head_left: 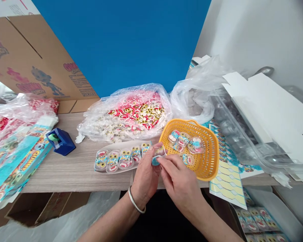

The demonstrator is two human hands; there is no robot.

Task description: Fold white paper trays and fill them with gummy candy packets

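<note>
A small clear candy container (160, 151) is held up in my left hand (145, 174), whose fingers are wrapped around its side. At its lower edge, a blue label (155, 160) sits between the thumb and fingers of my right hand (183, 179). Left of my hands lies a white tray (130, 145) with a row of filled, labelled candy containers (126, 159). Right beside my right hand is a yellow basket (215, 159), with several more filled containers (195, 145) inside. My fingers partly cover the held container.
Behind the tray spreads a clear bag of loose gummies (138, 116). A blue tape dispenser (62, 143) and printed boxes (27, 164) stand left. On the right are label sheets (228, 185) and bagged clear plastic containers (229, 122). A blue panel (123, 43) rises at the back.
</note>
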